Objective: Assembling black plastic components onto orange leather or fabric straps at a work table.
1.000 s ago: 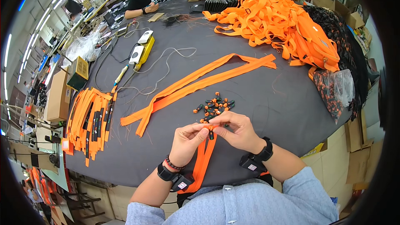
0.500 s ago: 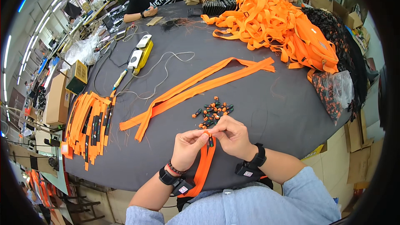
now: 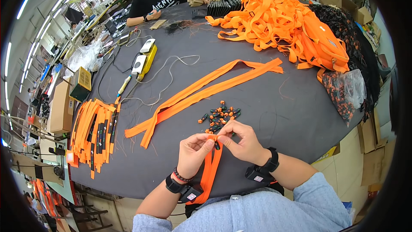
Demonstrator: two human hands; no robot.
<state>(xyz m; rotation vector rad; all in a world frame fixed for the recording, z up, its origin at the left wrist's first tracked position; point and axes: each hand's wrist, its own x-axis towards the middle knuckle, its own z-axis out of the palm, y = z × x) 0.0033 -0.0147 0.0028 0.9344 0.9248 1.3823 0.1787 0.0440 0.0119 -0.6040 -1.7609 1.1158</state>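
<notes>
Flat woven orange strap [image 3: 209,171], matte: its end is pinched between left hand [image 3: 194,151] and right hand [image 3: 241,139] at the near table edge, its length hanging toward the person. Small black-and-orange zipper sliders [image 3: 219,118] lie scattered just beyond on the dark felt-like round table [image 3: 274,107]. Long folded orange webbing [image 3: 201,93] lies farther out.

A large tangled heap of orange webbing [image 3: 274,17] lies well beyond the fingers, to the far right. A clear bag of small parts [image 3: 345,92] sits out to the right of the fingers. A neat stack of finished orange strips [image 3: 94,131] lies well to the left. Further ahead and to the left, a yellow and white hand tool [image 3: 146,58] rests with its grey cable [image 3: 169,75] trailing. Cardboard boxes [image 3: 64,105] stand beside the table's left edge.
</notes>
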